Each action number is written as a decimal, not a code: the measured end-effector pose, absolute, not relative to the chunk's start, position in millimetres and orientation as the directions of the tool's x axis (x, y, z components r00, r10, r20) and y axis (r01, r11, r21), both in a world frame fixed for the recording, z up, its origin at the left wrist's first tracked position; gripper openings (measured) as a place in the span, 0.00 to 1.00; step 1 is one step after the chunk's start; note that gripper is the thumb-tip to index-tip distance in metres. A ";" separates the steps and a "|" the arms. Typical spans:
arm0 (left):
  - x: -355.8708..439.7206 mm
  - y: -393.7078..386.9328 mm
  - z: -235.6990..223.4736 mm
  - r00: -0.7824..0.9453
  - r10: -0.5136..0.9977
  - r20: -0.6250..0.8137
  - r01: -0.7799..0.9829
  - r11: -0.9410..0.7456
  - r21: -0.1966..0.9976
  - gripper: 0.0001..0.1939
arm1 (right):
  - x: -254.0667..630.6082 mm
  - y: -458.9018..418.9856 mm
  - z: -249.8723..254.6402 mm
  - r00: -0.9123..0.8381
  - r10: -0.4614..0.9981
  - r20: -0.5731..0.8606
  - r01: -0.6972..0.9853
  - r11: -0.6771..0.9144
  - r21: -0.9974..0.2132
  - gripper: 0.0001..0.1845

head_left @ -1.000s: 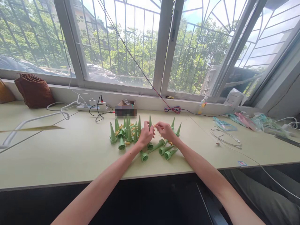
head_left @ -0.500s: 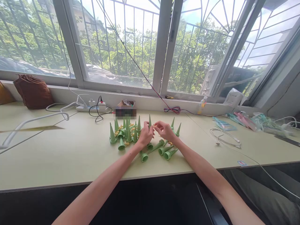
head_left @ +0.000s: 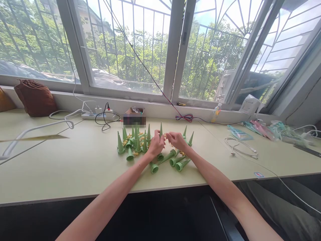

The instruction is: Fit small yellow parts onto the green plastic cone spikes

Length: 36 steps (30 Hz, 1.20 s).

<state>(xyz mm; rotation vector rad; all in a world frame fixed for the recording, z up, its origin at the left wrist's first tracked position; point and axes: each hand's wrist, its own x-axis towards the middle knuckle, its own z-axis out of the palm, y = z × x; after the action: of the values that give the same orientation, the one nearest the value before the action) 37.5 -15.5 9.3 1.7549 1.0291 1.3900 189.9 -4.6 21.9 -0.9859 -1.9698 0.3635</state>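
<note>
My left hand point(head_left: 156, 144) is closed around a green plastic watering spike point(head_left: 161, 129), its tip pointing up. Close by on the right, my right hand point(head_left: 177, 140) pinches a small yellow valve point(head_left: 165, 135) against the side of that spike. Fingers partly cover where the two parts meet. Several green spikes stand in a cluster point(head_left: 135, 137) left of my hands, with yellow valves among them. Below and between my hands, more spikes lie on their sides, such as one open-ended spike point(head_left: 182, 165). Two upright spikes point(head_left: 191, 139) show behind my right wrist.
Along the back of the table point(head_left: 75, 167) are a brown bag point(head_left: 36, 98), a power strip point(head_left: 97, 115), a small box point(head_left: 134, 118) and a bottle point(head_left: 216, 113). To the right lie a white cable point(head_left: 242, 147) and plastic packets point(head_left: 263, 130). Someone's trousered leg point(head_left: 286, 204) shows lower right.
My right hand has shifted slightly, and the yellow valve in its fingers shows more plainly beside the spike. The spike in my left hand has moved a touch. The rest looks the same.
</note>
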 end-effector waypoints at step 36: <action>37.2 -15.8 10.1 0.111 0.894 0.434 0.160 -0.447 0.880 0.12 | 188.9 -5.7 22.4 -0.314 0.737 0.599 0.432 0.672 -0.601 0.15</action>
<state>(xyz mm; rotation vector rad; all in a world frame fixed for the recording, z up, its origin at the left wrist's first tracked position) 37.2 -15.8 10.1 1.7185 1.0352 1.3895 188.9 -5.7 22.4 -0.9087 -1.9558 0.4134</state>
